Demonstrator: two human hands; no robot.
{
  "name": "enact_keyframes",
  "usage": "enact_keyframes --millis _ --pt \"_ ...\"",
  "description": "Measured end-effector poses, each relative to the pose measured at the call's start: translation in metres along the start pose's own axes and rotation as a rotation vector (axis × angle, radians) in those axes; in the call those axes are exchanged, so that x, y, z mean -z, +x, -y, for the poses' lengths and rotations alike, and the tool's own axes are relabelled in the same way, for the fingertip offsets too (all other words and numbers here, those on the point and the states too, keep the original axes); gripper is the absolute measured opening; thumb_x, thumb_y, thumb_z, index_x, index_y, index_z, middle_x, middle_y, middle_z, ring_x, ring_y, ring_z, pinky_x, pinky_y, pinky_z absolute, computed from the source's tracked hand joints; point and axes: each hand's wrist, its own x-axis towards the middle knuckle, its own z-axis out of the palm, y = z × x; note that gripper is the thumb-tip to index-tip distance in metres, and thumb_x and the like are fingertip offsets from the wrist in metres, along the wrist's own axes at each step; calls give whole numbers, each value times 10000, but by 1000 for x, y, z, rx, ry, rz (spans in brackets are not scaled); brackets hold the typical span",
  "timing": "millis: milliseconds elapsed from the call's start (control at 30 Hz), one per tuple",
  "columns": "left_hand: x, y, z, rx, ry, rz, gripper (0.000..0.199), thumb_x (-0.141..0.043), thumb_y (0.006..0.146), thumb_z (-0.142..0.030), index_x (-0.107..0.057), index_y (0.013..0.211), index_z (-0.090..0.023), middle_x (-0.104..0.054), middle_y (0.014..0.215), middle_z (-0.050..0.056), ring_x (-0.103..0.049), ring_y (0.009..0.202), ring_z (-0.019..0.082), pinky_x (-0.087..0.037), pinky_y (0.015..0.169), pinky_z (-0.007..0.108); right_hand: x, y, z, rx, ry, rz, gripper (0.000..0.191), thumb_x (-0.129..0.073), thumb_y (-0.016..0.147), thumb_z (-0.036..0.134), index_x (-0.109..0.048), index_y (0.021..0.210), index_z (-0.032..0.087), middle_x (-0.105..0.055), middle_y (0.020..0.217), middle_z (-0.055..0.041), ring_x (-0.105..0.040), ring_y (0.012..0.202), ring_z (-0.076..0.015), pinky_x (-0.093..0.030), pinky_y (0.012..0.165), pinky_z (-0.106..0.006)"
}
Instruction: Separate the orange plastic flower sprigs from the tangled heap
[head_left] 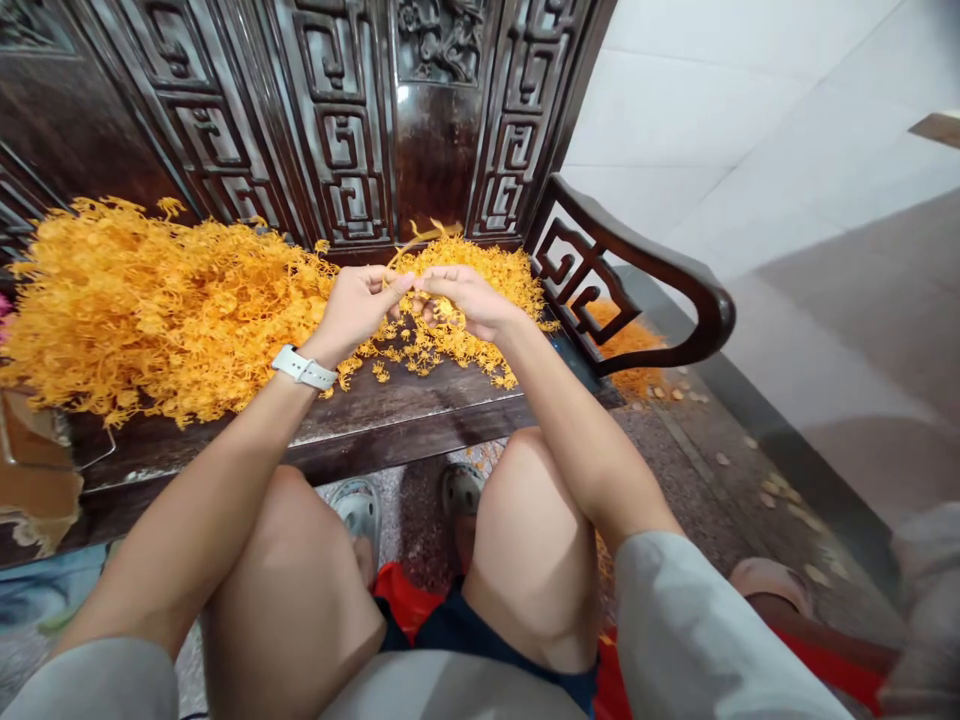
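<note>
Both hands meet over the bench, fingertips touching. My left hand (361,308), with a pale watch (304,367) on its wrist, pinches a thin yellow-orange stem (405,246) that curves up and away. Thumb and forefinger of my right hand (472,303) are pressed together at the same spot; the bit between them is too small to make out. Small yellow flower-like pieces (448,313) show under the right fingers, perhaps cupped in the palm. Below and behind the hands spreads a pile of loose yellow pieces (499,275). A bigger heap of yellow spidery sprays (172,310) lies to the left.
The dark wooden bench (420,405) has a carved back (439,130) and a curved armrest (660,285) at right. Torn cardboard (37,470) stands at left. More orange pieces (626,335) lie on the floor beyond the armrest. Another person's foot (772,585) shows at lower right.
</note>
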Motion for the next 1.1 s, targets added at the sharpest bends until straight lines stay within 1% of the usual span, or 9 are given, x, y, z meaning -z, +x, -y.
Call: enact_keyframes --millis 200,333,433,533,667,833,900,1000,1100 --pt "4 -1 2 -32 88 -79 376 -760 922 -500 -690 765 -165 -714 675 56 -582 584 125 -435 581 247 14 0 -6 -37 165 -73 269 -903 783 315 -730 934 174 -733 840 -16 -576 649 -83 -481 568 -201" --pt "-8 -3 3 22 -1 -197 331 -710 977 -457 -649 806 -180 -650 610 26 -530 541 112 -387 547 237 12 3 -3 56 344 -175 325 -873 825 393 -728 1031 188 -754 958 -46 -674 828 -121 -589 720 -231" --pt "-21 -6 1 85 -70 -226 309 -684 998 -469 -676 899 -177 -581 541 -10 -452 464 106 -338 510 250 2 7 -5 117 375 -252 358 -868 833 420 -700 1060 200 -758 1021 -71 -709 1001 -169 -624 821 -271" --pt "-31 -10 -2 95 -85 -207 298 -698 986 -463 -724 969 -168 -530 504 -31 -430 435 107 -307 495 255 -4 12 -10 127 339 -343 399 -860 846 474 -675 1072 203 -745 1003 -83 -705 1001 -190 -628 807 -297" --pt "-39 -15 -7 133 -89 -200 228 -744 942 -397 -746 925 -170 -473 497 -52 -369 417 91 -249 467 249 -2 18 -17 89 286 -436 515 -777 883 635 -643 1123 200 -706 931 -74 -678 881 -192 -605 735 -324" --pt "-39 -19 -13 258 -137 -120 198 -676 940 -280 -687 776 -170 -434 463 -52 -347 408 88 -246 458 241 0 19 -18 54 270 -420 623 -634 894 803 -586 1099 217 -675 949 -61 -647 854 -181 -566 701 -310" --pt "-38 -19 -14 319 -206 -33 200 -641 931 -240 -665 745 -171 -478 484 -32 -372 421 91 -262 458 239 -3 19 -18 71 272 -443 620 -603 912 809 -574 1085 214 -654 933 -45 -620 803 -152 -528 672 -284" --pt "-37 -20 -14 382 -284 21 214 -621 921 -220 -642 715 -164 -602 609 21 -486 493 98 -333 485 234 -8 18 -19 123 188 -568 588 -605 935 782 -567 988 198 -560 816 -3 -509 656 -97 -420 581 -248" --pt "-40 -21 -14 361 -273 33 307 -653 964 -347 -618 718 -165 -645 696 44 -542 538 101 -369 508 237 -13 18 -19 175 -24 -662 605 -625 916 791 -523 820 202 -399 681 32 -413 581 -88 -346 522 -241"
